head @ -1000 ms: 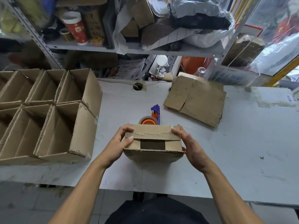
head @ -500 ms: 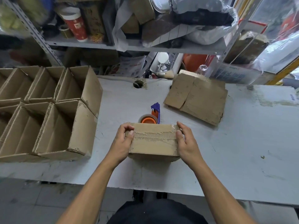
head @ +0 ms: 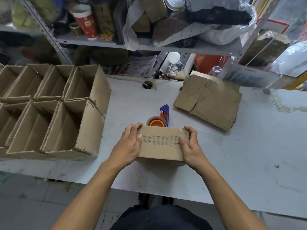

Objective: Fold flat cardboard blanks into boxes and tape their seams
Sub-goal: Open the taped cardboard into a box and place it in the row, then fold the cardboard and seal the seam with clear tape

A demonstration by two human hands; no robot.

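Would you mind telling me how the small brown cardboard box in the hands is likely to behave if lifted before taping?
The small brown cardboard box probably lifts lightly, being thin corrugated board. Its flaps look untaped and may spring open once the left hand and right hand let go. Its walls likely flex when squeezed.

Two bare forearms reach in from the bottom edge, no sleeves, watch or bands showing on either wrist. The left hand [head: 127,146] and right hand [head: 191,146] wear no gloves or rings; thumbnails are short. At the bottom centre lies a dark, near-black garment [head: 161,218], plain and unmarked
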